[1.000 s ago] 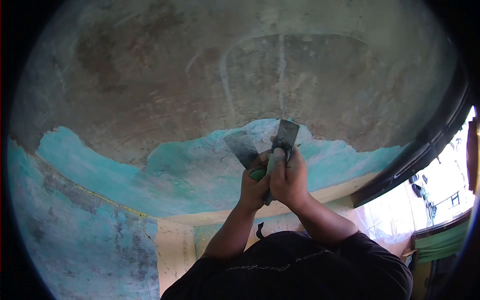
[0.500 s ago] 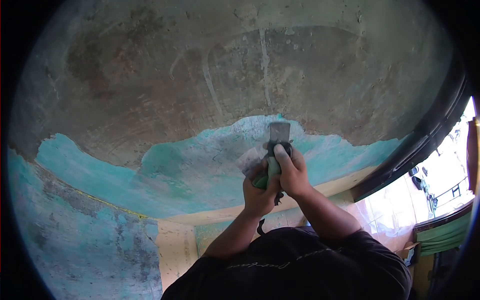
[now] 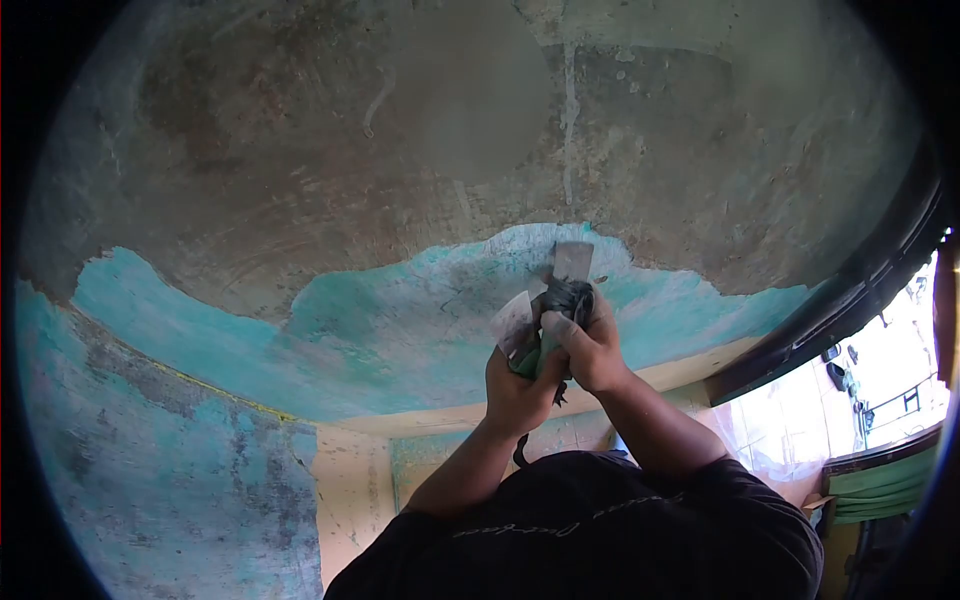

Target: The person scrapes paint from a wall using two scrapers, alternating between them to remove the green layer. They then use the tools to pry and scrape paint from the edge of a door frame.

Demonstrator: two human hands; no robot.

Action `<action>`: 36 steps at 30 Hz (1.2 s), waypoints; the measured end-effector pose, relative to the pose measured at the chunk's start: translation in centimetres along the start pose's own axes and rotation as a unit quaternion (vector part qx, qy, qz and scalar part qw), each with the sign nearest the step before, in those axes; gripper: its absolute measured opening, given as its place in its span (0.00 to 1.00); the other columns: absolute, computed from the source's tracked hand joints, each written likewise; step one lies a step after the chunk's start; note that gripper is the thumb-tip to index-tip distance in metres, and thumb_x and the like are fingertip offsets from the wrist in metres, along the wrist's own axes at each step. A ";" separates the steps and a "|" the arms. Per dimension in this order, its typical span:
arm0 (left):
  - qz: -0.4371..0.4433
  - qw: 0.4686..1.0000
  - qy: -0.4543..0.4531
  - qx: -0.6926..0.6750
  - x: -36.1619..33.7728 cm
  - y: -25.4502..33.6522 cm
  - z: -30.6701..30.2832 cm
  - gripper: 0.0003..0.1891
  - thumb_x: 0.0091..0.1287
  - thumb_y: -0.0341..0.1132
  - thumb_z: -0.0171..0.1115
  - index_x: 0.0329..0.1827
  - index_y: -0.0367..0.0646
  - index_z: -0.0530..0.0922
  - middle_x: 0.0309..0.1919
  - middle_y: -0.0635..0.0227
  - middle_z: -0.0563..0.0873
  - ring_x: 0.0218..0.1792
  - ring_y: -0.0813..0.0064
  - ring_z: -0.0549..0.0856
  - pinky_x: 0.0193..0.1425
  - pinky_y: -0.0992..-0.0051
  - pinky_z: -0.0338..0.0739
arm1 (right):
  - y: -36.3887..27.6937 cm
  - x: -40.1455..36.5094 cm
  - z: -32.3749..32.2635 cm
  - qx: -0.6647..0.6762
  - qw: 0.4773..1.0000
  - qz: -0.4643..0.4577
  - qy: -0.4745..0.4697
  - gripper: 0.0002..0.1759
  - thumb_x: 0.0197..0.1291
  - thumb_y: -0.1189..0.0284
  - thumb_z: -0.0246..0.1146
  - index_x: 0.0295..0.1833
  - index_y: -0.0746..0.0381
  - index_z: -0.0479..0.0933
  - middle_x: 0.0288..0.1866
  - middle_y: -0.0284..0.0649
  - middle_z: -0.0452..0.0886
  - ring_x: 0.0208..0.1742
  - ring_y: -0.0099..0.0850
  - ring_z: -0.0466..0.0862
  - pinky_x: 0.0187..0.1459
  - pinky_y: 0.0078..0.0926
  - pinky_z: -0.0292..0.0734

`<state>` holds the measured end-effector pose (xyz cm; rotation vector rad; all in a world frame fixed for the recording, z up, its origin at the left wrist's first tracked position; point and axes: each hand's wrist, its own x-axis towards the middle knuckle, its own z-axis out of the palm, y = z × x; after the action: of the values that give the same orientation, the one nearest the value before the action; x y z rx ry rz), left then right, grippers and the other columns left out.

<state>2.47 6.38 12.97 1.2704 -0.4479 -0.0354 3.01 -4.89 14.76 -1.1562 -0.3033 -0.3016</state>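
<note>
Both my hands are close together before the wall, near the lower edge of its bare grey patch. My right hand point(image 3: 593, 350) grips a scraper point(image 3: 573, 262) whose flat metal blade points up, with black wrapping point(image 3: 570, 300) around its handle. A second flat blade point(image 3: 513, 318), pale and smeared, sticks out up and left from my left hand point(image 3: 517, 392). My left hand is closed around its green handle point(image 3: 526, 358). The fingers of both hands meet, and where the two handles touch is partly hidden.
The wall point(image 3: 380, 340) has turquoise paint below bare grey plaster. A dark curved frame point(image 3: 800, 345) edges an opening at the right, with a green cloth point(image 3: 882, 490) below it. Another peeling wall point(image 3: 190, 480) stands at the left.
The upright scraper has shifted slightly right, and its black wrapping now shows more. My right thumb has moved lower on it. The pale blade at the left has turned a little and looks sharper.
</note>
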 end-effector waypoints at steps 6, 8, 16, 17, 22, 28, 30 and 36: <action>-0.030 0.998 0.011 0.045 -1.1 -1.6 -1.5 0.08 0.61 0.28 0.64 0.36 0.36 0.72 0.23 0.71 0.80 0.22 0.86 0.77 0.24 0.84 0.71 | 1.1 -1.4 -1.2 0.034 0.996 0.061 0.059 0.17 0.62 0.76 0.52 0.57 0.68 0.66 0.45 0.37 0.75 0.45 0.23 0.75 0.49 0.22 0.71; -0.033 0.996 0.004 0.082 -1.3 -1.4 -1.9 0.09 0.59 0.28 0.66 0.36 0.36 0.73 0.23 0.70 0.80 0.22 0.85 0.78 0.24 0.83 0.71 | 1.2 -1.8 -1.8 0.017 0.995 0.080 0.056 0.17 0.62 0.76 0.51 0.57 0.68 0.66 0.46 0.37 0.75 0.46 0.24 0.75 0.50 0.23 0.71; -0.087 0.941 -0.102 0.311 -1.3 0.0 -3.9 0.12 0.55 0.30 0.69 0.34 0.37 0.74 0.20 0.65 0.80 0.20 0.81 0.79 0.23 0.78 0.71 | 2.7 -4.9 -2.5 0.179 0.952 0.217 0.118 0.18 0.63 0.71 0.45 0.57 0.66 0.65 0.48 0.45 0.76 0.48 0.35 0.78 0.53 0.35 0.72; -0.097 0.925 -0.129 0.343 -1.2 0.6 -3.9 0.12 0.55 0.29 0.69 0.36 0.36 0.74 0.22 0.65 0.81 0.20 0.84 0.79 0.23 0.79 0.71 | 2.8 -5.1 -2.7 0.199 0.945 0.232 0.117 0.18 0.63 0.71 0.43 0.57 0.66 0.65 0.48 0.46 0.76 0.48 0.36 0.78 0.53 0.37 0.72; -0.135 0.823 -0.163 0.527 -1.0 3.6 -2.3 0.20 0.51 0.41 0.69 0.40 0.37 0.75 0.28 0.50 0.83 0.34 0.50 0.83 0.37 0.63 0.76 | 3.7 -7.0 -3.3 0.338 0.852 0.386 0.101 0.21 0.63 0.65 0.41 0.56 0.64 0.66 0.50 0.45 0.76 0.53 0.40 0.75 0.58 0.44 0.67; -0.240 0.742 -0.179 0.600 0.0 4.1 1.4 0.19 0.52 0.41 0.67 0.44 0.41 0.76 0.34 0.52 0.83 0.39 0.49 0.82 0.42 0.59 0.76 | 4.5 -7.9 -5.6 0.400 0.808 0.424 0.089 0.20 0.62 0.65 0.39 0.53 0.63 0.68 0.53 0.45 0.74 0.54 0.38 0.73 0.60 0.44 0.64; -0.232 0.737 -0.181 0.608 0.4 3.7 2.8 0.19 0.52 0.40 0.67 0.44 0.40 0.76 0.34 0.51 0.83 0.38 0.50 0.83 0.42 0.60 0.76 | 3.8 -8.4 -6.3 0.401 0.805 0.424 0.104 0.20 0.62 0.66 0.39 0.52 0.63 0.68 0.52 0.44 0.74 0.54 0.38 0.73 0.59 0.44 0.65; -0.236 0.723 -0.180 0.624 0.8 1.3 7.1 0.21 0.52 0.40 0.68 0.45 0.37 0.75 0.35 0.49 0.83 0.39 0.51 0.83 0.42 0.63 0.75 | 2.6 -9.4 -10.5 0.364 0.813 0.439 0.114 0.17 0.62 0.66 0.42 0.50 0.62 0.69 0.49 0.42 0.74 0.53 0.36 0.73 0.58 0.43 0.64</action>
<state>0.51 0.09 16.01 2.7439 -0.4645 -0.4953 -3.84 -12.94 5.00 -0.3875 0.3352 0.4756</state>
